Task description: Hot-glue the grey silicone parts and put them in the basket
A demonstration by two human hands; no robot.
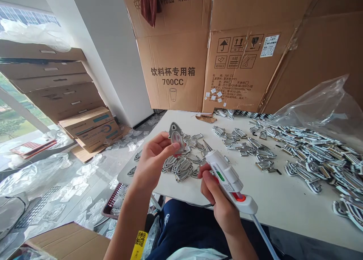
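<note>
"While the left hand (151, 162) lifts that grey patch (176, 137), where's the right hand (220, 201)?"

"Lower and just apart, wrapped round a glue gun (225, 173). Its long axis slants up and left, nozzle end toward the patch."

"Which hand's nearer the patch?"

"Left; its fingers (166, 148) are narrow, pinching the patch, long axis upright, against the thumb."

"Anything between?"

"Only a gap. More patches (181, 169) lie below on the white table (272, 192)."
</note>
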